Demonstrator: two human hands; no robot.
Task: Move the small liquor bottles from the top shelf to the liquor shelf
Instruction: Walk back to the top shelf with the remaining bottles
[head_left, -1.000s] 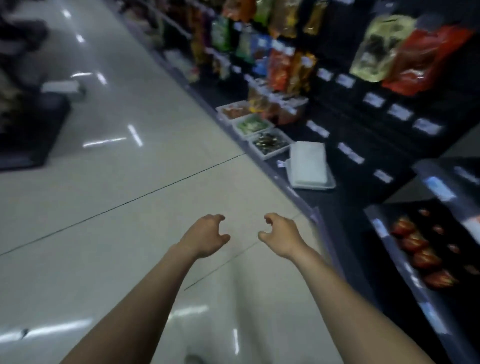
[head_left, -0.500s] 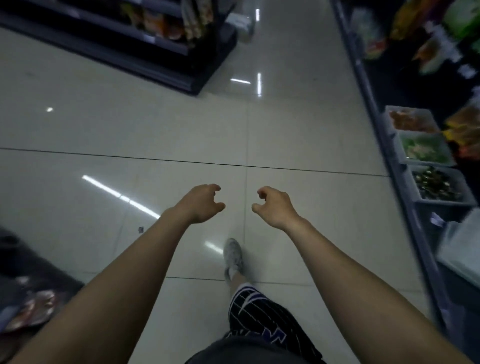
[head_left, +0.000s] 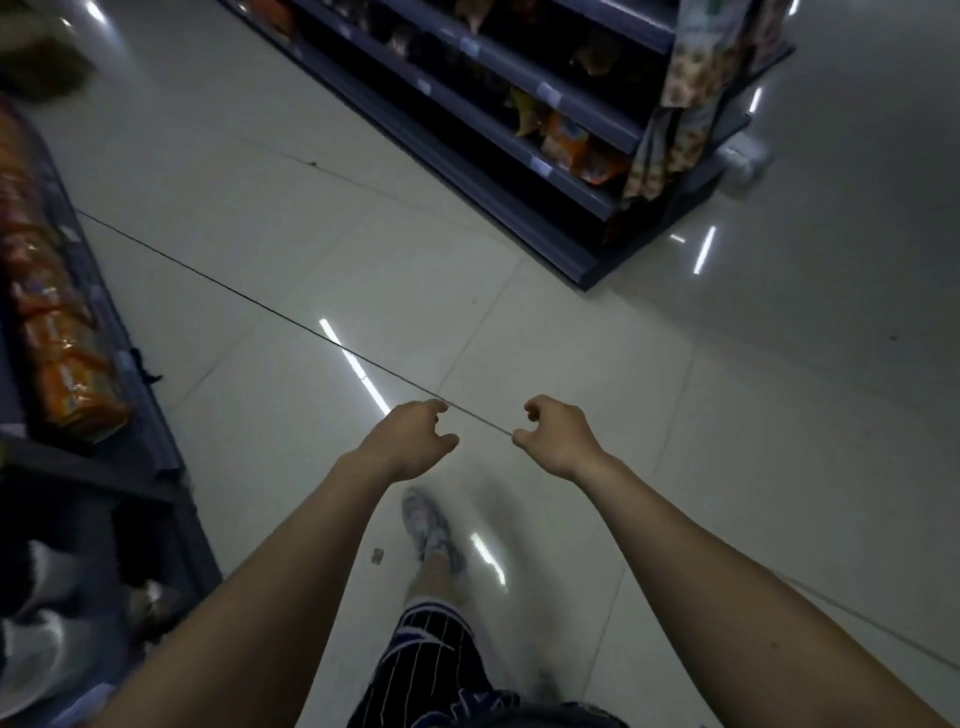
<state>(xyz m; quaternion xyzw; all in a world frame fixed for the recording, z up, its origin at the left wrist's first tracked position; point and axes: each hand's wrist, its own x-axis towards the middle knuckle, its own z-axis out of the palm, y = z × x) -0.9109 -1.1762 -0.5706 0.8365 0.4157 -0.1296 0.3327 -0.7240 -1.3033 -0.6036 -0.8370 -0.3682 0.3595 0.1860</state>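
Observation:
Both my hands hang out in front of me over a pale tiled shop floor. My left hand (head_left: 410, 441) holds nothing, its fingers loosely curled and apart. My right hand (head_left: 558, 434) is also empty, with fingers curled and a gap between thumb and forefinger. The two hands are about a hand's width apart. No small liquor bottles and no liquor shelf are in view. Below the hands I see my striped shorts (head_left: 431, 665) and one shoe (head_left: 431, 530), blurred.
A dark shelf unit (head_left: 519, 119) with snack packets runs across the top, its corner ending at centre right. Another shelf (head_left: 104, 374) with orange packets lines the left edge. A white bottle pack (head_left: 743, 158) sits by the far shelf end. Tiled floor (head_left: 779, 415) stretches to the right.
The view has swung round to the left: the shelves with trays on the right are gone, and a different shelf unit now stands ahead. My hands kept their empty, curled pose.

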